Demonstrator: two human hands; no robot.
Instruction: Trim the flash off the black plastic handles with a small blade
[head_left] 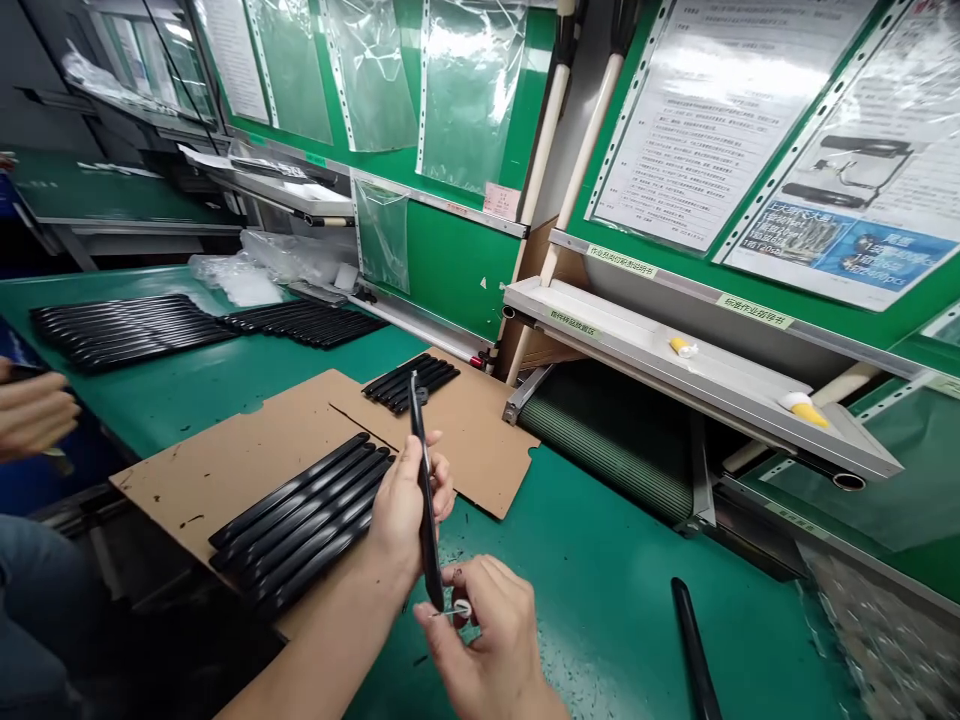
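My left hand point(396, 520) is closed around a long, glossy black plastic strip point(427, 500), holding it upright and slightly tilted over the table. At the strip's lower end, my right hand point(499, 635) pinches a small thin blade-like tool with a round white end point(462, 608). The thin metal part appears to meet the strip's bottom edge. Beside my left forearm, several similar black strips point(300, 515) lie in a row on a flat cardboard sheet point(277, 425). Shorter black pieces point(397, 385) lie on the cardboard beyond my left hand.
Another black strip point(694, 645) lies on the green table point(600, 580) at right. More rows of black strips point(135, 330) are at far left, near another person's hand point(34, 410). A conveyor belt point(615, 440) runs under a white shelf point(637, 335). Bubble wrap point(885, 640) sits at lower right.
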